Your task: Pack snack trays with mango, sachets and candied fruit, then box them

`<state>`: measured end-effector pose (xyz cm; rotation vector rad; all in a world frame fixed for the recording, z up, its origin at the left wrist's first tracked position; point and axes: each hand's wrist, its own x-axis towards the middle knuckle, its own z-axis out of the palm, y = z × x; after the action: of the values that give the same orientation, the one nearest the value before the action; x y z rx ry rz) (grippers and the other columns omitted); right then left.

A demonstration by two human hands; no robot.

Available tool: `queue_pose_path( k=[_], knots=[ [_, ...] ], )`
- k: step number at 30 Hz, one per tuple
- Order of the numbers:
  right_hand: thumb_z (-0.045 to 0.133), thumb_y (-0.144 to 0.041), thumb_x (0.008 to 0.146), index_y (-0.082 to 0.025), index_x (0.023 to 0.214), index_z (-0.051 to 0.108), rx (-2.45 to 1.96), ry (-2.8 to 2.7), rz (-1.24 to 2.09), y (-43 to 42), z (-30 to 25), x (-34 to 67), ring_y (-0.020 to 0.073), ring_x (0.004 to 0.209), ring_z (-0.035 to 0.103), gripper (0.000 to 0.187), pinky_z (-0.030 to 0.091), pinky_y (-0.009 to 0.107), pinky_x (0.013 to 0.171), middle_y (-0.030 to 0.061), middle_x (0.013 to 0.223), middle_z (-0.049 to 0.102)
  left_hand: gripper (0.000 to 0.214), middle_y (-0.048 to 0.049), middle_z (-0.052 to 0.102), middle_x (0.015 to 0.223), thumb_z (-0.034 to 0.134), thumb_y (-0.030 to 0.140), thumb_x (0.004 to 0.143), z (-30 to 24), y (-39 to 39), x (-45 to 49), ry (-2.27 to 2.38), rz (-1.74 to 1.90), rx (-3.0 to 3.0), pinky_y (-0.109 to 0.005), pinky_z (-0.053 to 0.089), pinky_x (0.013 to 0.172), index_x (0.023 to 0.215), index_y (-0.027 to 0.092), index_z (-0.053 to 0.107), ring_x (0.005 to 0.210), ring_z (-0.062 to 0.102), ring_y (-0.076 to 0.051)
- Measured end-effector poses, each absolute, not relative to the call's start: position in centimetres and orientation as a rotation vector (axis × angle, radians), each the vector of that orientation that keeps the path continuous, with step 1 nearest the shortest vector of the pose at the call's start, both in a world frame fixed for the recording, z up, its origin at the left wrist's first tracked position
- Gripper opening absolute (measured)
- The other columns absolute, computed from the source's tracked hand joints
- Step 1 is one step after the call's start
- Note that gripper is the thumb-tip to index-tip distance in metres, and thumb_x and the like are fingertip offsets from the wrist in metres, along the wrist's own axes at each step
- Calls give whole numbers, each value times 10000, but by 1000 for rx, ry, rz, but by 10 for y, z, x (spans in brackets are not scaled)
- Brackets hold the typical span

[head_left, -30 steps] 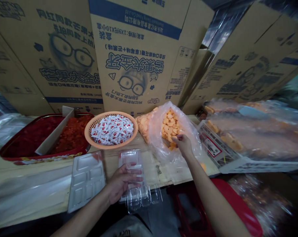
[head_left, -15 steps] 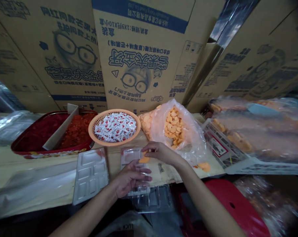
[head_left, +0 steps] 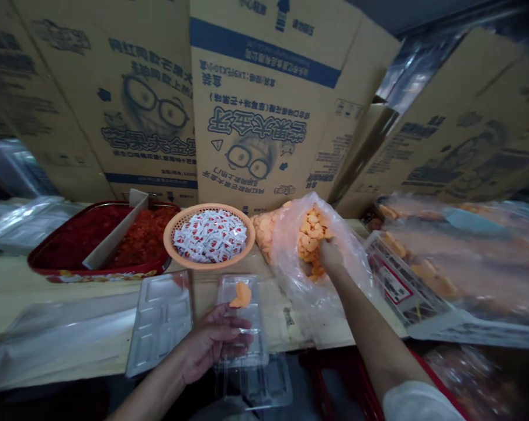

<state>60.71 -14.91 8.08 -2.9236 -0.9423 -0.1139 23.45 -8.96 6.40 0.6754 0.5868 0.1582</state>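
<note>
Tabletop [head_left: 71, 286], orange piece [head_left: 242, 295] above left grip [head_left: 211, 342]

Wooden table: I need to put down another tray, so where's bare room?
Bare wood shows between the basket and the clear tray, and between that tray and the bag. Another strip lies below the red tray. Crowded along the back: basket, bag, red tray close together.

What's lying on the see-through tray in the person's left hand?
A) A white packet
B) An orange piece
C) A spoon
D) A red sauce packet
B. One orange piece lies on top of the clear plastic tray held in the left hand.
</note>
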Motion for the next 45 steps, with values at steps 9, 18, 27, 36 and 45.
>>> queue_pose_path(
  k=[9,18,27,36,45],
  knots=[
    [435,-262,786,-108,946,594,-2321,-834,-281,-146,77,602,229,796,533,273,422,363,699,131,923,548,426,-83,649,967,685,81,611,69,-73,197,644,277,630,-374,497,727,994,162,516,833,650,-247],
    [672,-364,645,-172,910,637,-1522,-1188,965,-109,162,451,65,528,436,329,341,195,475,15,783,605,456,-89,639,998,666,68,632,73,-61,175,606,277,670,-382,499,714,1049,179,519,830,646,-244],
    [544,-206,745,-209,809,661,-1364,-2020,1132,-38,133,364,129,727,519,134,423,255,666,5,779,588,430,-89,655,957,666,43,608,74,-51,138,624,385,615,-381,497,698,995,174,535,801,655,-260],
    [547,-158,755,-210,1035,587,-1330,-2020,882,-26,115,332,147,847,517,288,418,281,748,35,955,563,408,-104,642,1029,654,36,638,64,-36,111,620,456,570,-389,488,764,1014,167,567,859,640,-243],
    [637,-130,640,-142,1007,609,-2090,-1833,539,52,82,381,204,929,532,368,386,302,828,102,1029,596,447,-106,510,1263,585,0,673,53,-19,79,540,547,517,-504,409,900,1068,208,560,1094,529,-300]
  ],
)
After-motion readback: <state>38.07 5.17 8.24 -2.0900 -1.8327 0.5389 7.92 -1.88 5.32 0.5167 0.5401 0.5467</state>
